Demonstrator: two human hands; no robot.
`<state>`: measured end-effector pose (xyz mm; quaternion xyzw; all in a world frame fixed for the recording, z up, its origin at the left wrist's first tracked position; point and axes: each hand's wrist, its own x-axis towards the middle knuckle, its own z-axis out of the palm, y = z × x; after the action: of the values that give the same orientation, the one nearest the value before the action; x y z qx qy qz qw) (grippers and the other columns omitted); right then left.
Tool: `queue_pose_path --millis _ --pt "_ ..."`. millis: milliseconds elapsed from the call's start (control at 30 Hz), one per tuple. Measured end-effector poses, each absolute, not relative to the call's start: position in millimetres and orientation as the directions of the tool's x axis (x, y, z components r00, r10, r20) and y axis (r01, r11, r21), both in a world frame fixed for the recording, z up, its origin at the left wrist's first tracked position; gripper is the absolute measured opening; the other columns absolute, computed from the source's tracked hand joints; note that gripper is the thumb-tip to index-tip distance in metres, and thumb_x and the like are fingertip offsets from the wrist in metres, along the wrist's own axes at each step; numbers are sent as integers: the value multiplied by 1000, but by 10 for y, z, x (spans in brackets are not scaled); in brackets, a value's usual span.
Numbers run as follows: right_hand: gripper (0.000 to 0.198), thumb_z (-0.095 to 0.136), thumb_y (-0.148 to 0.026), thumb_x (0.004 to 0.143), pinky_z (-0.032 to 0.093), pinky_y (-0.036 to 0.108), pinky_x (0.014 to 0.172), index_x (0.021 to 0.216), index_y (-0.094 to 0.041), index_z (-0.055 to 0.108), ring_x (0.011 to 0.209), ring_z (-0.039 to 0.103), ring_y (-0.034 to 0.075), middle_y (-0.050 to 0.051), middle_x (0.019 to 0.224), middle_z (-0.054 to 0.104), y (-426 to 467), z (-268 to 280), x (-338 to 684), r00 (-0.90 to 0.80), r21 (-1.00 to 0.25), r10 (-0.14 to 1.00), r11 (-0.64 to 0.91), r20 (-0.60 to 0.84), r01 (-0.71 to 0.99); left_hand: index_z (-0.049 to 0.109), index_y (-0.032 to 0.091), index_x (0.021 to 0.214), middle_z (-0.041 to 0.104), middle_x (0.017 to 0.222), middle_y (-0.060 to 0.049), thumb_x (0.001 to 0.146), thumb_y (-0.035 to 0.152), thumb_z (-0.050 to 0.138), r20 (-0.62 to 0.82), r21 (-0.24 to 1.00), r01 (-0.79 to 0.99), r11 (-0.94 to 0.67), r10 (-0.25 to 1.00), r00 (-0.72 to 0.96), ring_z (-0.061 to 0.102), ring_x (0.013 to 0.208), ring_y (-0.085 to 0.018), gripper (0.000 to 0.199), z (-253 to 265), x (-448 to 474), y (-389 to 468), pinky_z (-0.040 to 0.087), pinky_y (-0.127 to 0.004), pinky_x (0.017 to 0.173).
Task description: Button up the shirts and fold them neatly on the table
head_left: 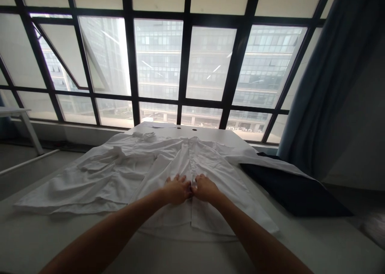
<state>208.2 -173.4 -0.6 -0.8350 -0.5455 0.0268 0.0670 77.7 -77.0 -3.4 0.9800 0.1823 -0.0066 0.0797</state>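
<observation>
A white button-front shirt [210, 157] lies spread on the white table, its front opening running down the middle toward me. My left hand [177, 189] and my right hand [205, 187] meet at this opening, about halfway down the front. The fingertips of both are closed on the cloth edges, thumbs almost touching; whatever lies between them is too small to make out. The left hand's other fingers rest on the fabric. One sleeve [276, 163] stretches right, over a dark folded cloth [288, 189]. A second white garment [111, 181], wrinkled, lies to the left.
The white table [168, 258] reaches toward a wall of dark-framed windows [158, 61], and two dark holes show near its far edge. A blue curtain [325, 89] hangs at the right. Another white table [15, 111] stands at the far left.
</observation>
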Motion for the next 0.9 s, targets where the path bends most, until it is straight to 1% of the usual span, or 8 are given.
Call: queue_pose_path --millis 100,167,267,433,600,733,800,900 --pt "52 55 -47 84 44 36 89 118 -8 60 112 55 32 21 124 56 -1831 35 2034 437 -141 899 -429 24 892 63 20 115 58 124 -13 76 53 68 -28 201 290 -936 290 957 55 114 -31 51 94 685 -819 44 -40 95" --pt "58 57 -51 81 43 38 90 121 -8 58 117 52 34 22 127 55 -1883 53 1992 454 -122 891 -449 18 885 68 18 100 63 110 -11 71 48 74 -37 177 295 -939 293 955 60 104 -28 43 142 639 -870 46 -33 89" --pt "53 58 -46 82 44 36 87 119 -8 58 113 56 32 21 121 60 -1927 72 1915 466 -117 884 -466 -33 877 70 18 92 67 100 -10 82 39 65 -40 105 361 -926 359 932 63 98 -27 24 141 592 -971 47 -33 84" --pt "31 57 -20 79 44 30 74 109 -11 60 98 64 27 18 106 68 -1949 49 1854 463 -211 884 -464 -57 860 70 18 93 69 99 -10 87 33 57 12 103 365 -925 368 930 65 93 -25 20 142 514 -1041 47 -30 78" --pt "24 58 -10 75 42 23 64 99 -13 61 74 62 16 7 83 67 -1977 39 2043 401 -476 916 -366 -32 799 69 23 91 70 96 -4 69 52 72 -21 181 239 -954 239 971 65 92 -25 37 186 462 -1006 47 -30 76" --pt "26 52 -6 77 37 20 49 102 -14 56 49 50 9 -4 62 56 -1992 70 2174 396 -737 906 -369 -150 566 67 22 89 70 96 -4 73 49 68 -12 177 214 -961 215 977 65 90 -25 32 149 491 -1095 47 -31 76" --pt "28 50 -3 76 35 19 45 102 -13 54 44 47 8 -7 56 51 -1991 83 2183 390 -778 903 -375 -183 504 67 21 88 70 94 -5 79 43 63 -3 164 200 -966 202 979 66 89 -25 24 146 497 -1174 47 -31 76" --pt "27 49 -2 76 34 18 43 100 -13 54 43 47 8 -7 53 50 -1986 99 2162 396 -785 900 -377 -184 492 66 20 92 70 95 -6 75 44 66 -18 180 190 -965 190 982 66 87 -25 29 179 484 -1278 48 -31 74"
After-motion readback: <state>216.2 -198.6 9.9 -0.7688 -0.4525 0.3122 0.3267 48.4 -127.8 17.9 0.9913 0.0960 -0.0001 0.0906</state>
